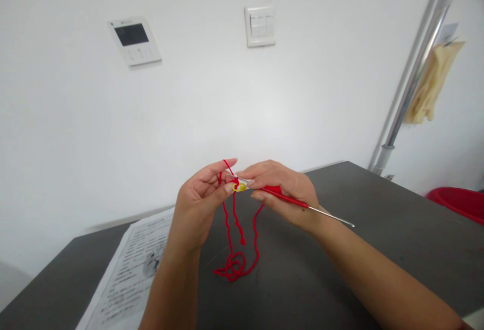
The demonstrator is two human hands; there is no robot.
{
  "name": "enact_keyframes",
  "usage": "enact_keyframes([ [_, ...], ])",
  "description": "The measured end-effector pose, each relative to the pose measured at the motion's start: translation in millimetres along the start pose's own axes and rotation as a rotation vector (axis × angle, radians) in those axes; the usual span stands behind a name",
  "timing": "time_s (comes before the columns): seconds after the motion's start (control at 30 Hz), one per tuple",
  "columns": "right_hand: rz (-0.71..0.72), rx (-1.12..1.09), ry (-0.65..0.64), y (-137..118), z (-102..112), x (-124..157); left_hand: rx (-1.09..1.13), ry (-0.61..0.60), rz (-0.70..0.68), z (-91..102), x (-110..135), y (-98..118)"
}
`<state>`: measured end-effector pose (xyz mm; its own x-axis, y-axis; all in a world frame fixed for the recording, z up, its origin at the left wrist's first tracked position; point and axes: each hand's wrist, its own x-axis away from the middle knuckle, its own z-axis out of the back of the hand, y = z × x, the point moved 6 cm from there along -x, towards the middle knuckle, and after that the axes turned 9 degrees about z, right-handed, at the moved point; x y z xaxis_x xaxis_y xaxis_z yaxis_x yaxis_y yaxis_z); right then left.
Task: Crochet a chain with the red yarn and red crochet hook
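My right hand is closed around a crochet hook with a red grip and metal ends. Its front end reaches left to a small red crochet piece, which my left hand pinches between thumb and fingers. A yellow ring-like bit sits beside the stitches. Red yarn runs over my left index finger, hangs below both hands and lies in loops on the table. A short knotted tail dangles from the piece. Something red, partly hidden, shows under my right fingers.
Printed sheets lie on the dark grey table, partly behind my left forearm. The white wall carries an intercom panel and a switch. At right stand a metal pole, hanging yellowish gloves and a red basin.
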<state>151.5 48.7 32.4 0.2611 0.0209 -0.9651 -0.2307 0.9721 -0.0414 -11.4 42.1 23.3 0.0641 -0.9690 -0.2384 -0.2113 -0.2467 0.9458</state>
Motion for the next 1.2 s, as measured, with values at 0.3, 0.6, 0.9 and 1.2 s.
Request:
enact_keyframes([
  [0.3, -0.063, -0.033, 0.043, 5, 2, 1, -0.088, 0.027, -0.052, 1.5, 4, 3],
  [0.6, -0.158, -0.201, 0.16, 14, 4, 6, -0.145, 0.077, -0.13, 0.5, 9, 8],
  [0.9, -0.251, -0.296, 0.157, 19, 6, 7, -0.158, 0.124, -0.089, -1.2, 9, 10],
  [1.2, -0.355, -0.511, 0.186, 28, 5, 9, -0.11, 0.056, -0.041, -3.8, 9, 7],
])
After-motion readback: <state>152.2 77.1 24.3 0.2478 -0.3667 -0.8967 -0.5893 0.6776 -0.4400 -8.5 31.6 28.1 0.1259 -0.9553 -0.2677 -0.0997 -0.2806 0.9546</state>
